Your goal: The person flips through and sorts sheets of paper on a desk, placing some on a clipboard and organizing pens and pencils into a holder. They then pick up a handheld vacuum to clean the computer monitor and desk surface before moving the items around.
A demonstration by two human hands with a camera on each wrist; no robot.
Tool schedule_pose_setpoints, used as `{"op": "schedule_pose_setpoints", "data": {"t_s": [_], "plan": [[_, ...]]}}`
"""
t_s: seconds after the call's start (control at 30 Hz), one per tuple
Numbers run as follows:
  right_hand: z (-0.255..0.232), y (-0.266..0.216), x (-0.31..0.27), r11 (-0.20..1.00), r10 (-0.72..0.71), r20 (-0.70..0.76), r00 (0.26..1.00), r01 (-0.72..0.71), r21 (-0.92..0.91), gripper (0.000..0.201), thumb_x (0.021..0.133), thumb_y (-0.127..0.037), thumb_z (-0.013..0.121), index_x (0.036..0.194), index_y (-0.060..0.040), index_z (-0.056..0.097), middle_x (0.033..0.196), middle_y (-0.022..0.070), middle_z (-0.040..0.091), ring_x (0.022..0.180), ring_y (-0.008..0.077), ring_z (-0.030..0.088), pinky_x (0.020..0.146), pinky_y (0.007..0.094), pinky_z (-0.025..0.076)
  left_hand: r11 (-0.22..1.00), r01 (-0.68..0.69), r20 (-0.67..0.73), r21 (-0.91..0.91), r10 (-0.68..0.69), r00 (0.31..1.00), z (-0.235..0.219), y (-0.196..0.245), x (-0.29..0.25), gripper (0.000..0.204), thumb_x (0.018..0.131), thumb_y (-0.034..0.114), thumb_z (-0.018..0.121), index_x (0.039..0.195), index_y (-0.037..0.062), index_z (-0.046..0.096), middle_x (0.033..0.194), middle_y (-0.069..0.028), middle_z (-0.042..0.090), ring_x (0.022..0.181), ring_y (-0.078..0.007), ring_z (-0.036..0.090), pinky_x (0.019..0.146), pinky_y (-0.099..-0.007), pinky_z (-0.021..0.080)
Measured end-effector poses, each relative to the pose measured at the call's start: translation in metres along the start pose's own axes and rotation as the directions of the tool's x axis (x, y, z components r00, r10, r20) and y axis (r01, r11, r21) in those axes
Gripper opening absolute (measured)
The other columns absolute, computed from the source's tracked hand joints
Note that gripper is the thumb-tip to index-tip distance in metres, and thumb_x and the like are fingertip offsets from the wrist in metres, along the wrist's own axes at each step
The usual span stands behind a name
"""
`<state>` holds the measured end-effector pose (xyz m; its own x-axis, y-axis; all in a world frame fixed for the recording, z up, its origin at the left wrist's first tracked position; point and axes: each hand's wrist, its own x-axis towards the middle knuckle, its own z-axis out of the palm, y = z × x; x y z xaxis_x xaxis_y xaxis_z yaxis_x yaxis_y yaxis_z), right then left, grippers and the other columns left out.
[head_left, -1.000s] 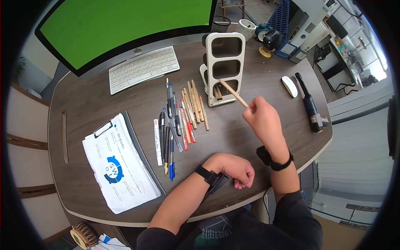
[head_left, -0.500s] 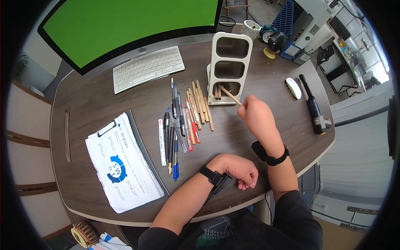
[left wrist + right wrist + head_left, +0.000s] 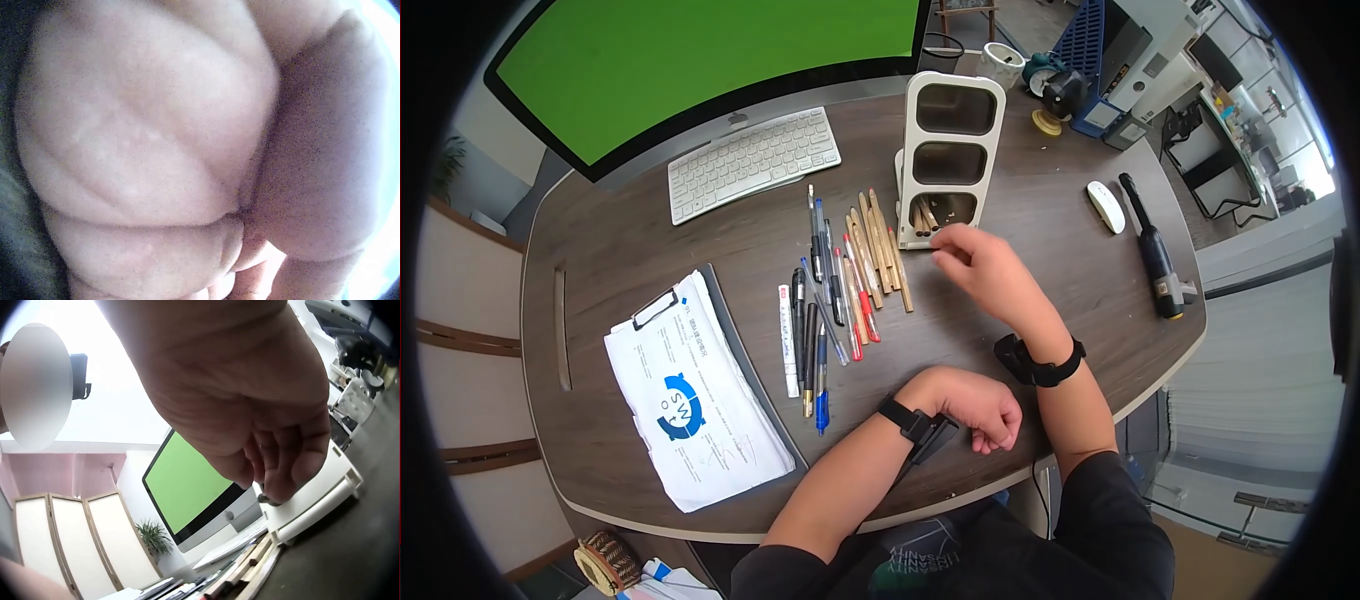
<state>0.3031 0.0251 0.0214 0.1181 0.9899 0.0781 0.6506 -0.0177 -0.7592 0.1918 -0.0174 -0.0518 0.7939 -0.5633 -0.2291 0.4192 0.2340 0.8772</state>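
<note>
My right hand (image 3: 990, 272) is just in front of the white pen organizer (image 3: 908, 150), fingers bent and spread a little from the thumb, with nothing seen between them in the head view. Several wooden pencils (image 3: 922, 214) lie in the organizer's lowest compartment; the upper two show none. In the right wrist view the fingertips (image 3: 279, 491) overlap the organizer's front (image 3: 306, 503). My left hand (image 3: 982, 408) rests near the desk's front edge with its fingers loosely curled, holding nothing. The left wrist view shows only its palm and fingers up close.
Left of the organizer lie loose pencils (image 3: 880, 240), pens (image 3: 837, 285) and a white marker (image 3: 788, 340). Farther left are a clipboard with papers (image 3: 690, 400) and a keyboard (image 3: 755, 165) below the monitor. A mouse (image 3: 1106, 207) and a black handheld tool (image 3: 1152, 250) lie at the right.
My right hand has carried a pencil left to the organizer's lowest compartment and let it go, its fingers loosening. The left hand has stayed at the desk's front.
</note>
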Motion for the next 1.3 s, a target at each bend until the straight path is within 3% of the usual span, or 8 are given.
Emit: {"op": "schedule_pose_setpoints", "data": {"t_s": [0.07, 0.3, 0.43, 0.6, 0.8, 0.9, 1.13, 1.3], "plan": [[0.003, -0.004, -0.001, 1.000, -0.002, 0.090, 0.996, 0.004, -0.024, 0.018, 0.093, -0.013, 0.067, 0.106, -0.0005, 0.065, 0.089, 0.0144, 0.069, 0.077, 0.0230, 0.065, 0.072, 0.0339, 0.052, 1.000, -0.013, -0.001, 0.003, 0.013, 1.000, 0.000, 0.000, -0.001, 0.018, 0.092, 0.014, 0.066, 0.098, -0.0019, 0.069, 0.083, -0.0059, 0.069, 0.073, -0.0125, 0.067, 0.067, -0.0259, 0.055], [0.014, 0.008, -0.006, 0.973, 0.092, 0.346, 0.934, -0.011, -0.230, 0.030, 0.088, -0.033, 0.073, 0.090, -0.0036, 0.064, 0.080, 0.0162, 0.067, 0.075, 0.0325, 0.065, 0.068, 0.0414, 0.051, 0.993, -0.116, 0.009, 0.038, 0.115, 0.993, -0.003, 0.002, -0.025, 0.018, 0.092, 0.015, 0.066, 0.099, -0.0016, 0.069, 0.084, -0.0044, 0.069, 0.073, -0.0111, 0.065, 0.065, -0.0249, 0.053], [0.034, 0.009, -0.010, 0.931, 0.077, 0.281, 0.957, 0.032, -0.363, 0.032, 0.085, -0.033, 0.072, 0.083, -0.0031, 0.060, 0.079, 0.0184, 0.067, 0.082, 0.0399, 0.066, 0.071, 0.0488, 0.052, 0.997, 0.024, -0.133, 0.068, -0.015, 0.991, 0.000, 0.000, -0.045, 0.016, 0.093, 0.015, 0.065, 0.098, -0.0001, 0.070, 0.082, -0.0038, 0.068, 0.072, -0.0095, 0.064, 0.062, -0.0242, 0.051], [0.030, 0.013, -0.040, 0.857, 0.134, 0.168, 0.977, -0.030, -0.514, 0.023, 0.083, -0.023, 0.069, 0.081, -0.0026, 0.059, 0.075, 0.0185, 0.066, 0.073, 0.0411, 0.065, 0.069, 0.0489, 0.052, 0.999, 0.016, -0.255, 0.031, -0.007, 0.967, 0.015, -0.009, -0.054, 0.015, 0.093, 0.014, 0.063, 0.100, 0.0007, 0.067, 0.082, -0.0036, 0.067, 0.069, -0.0097, 0.063, 0.066, -0.0246, 0.051], [-0.027, -0.026, -0.076, 0.890, 0.169, -0.211, 0.963, -0.242, -0.388, 0.017, 0.084, -0.015, 0.062, 0.083, 0.0013, 0.058, 0.079, 0.0235, 0.065, 0.075, 0.0447, 0.064, 0.069, 0.0506, 0.052, 0.997, 0.028, -0.188, -0.070, -0.040, 0.981, 0.005, -0.010, -0.052, 0.015, 0.093, 0.012, 0.063, 0.098, -0.0020, 0.067, 0.083, -0.0063, 0.068, 0.072, -0.0123, 0.066, 0.066, -0.0252, 0.054], [-0.035, -0.019, -0.057, 0.880, 0.182, -0.221, 0.958, -0.259, -0.399, 0.016, 0.084, -0.014, 0.062, 0.082, 0.0012, 0.058, 0.078, 0.0238, 0.065, 0.074, 0.0452, 0.063, 0.068, 0.0509, 0.052, 0.994, 0.048, -0.154, -0.101, -0.063, 0.986, 0.000, -0.005, -0.049, 0.015, 0.094, 0.011, 0.062, 0.097, -0.0030, 0.066, 0.083, -0.0075, 0.068, 0.074, -0.0136, 0.067, 0.065, -0.0263, 0.056], [-0.008, -0.001, 0.000, 0.935, -0.037, -0.148, 0.988, -0.018, -0.353, 0.016, 0.087, -0.011, 0.062, 0.099, -0.0011, 0.060, 0.096, 0.0184, 0.064, 0.092, 0.0403, 0.063, 0.077, 0.0488, 0.052, 0.990, 0.032, -0.134, -0.136, -0.051, 0.990, -0.002, -0.012, -0.045, 0.014, 0.095, 0.010, 0.062, 0.098, -0.0029, 0.066, 0.085, -0.0072, 0.067, 0.074, -0.0144, 0.067, 0.065, -0.0272, 0.056], [0.002, -0.008, 0.010, 0.871, -0.229, -0.085, 0.970, 0.165, -0.462, 0.023, 0.084, -0.012, 0.071, 0.105, -0.0077, 0.065, 0.088, 0.0112, 0.059, 0.089, 0.0326, 0.062, 0.077, 0.0454, 0.051, 0.990, 0.039, -0.116, -0.135, -0.055, 0.992, -0.003, -0.010, -0.044, 0.014, 0.094, 0.010, 0.061, 0.098, -0.0032, 0.065, 0.085, -0.0069, 0.067, 0.075, -0.0151, 0.068, 0.065, -0.0275, 0.056]]}}
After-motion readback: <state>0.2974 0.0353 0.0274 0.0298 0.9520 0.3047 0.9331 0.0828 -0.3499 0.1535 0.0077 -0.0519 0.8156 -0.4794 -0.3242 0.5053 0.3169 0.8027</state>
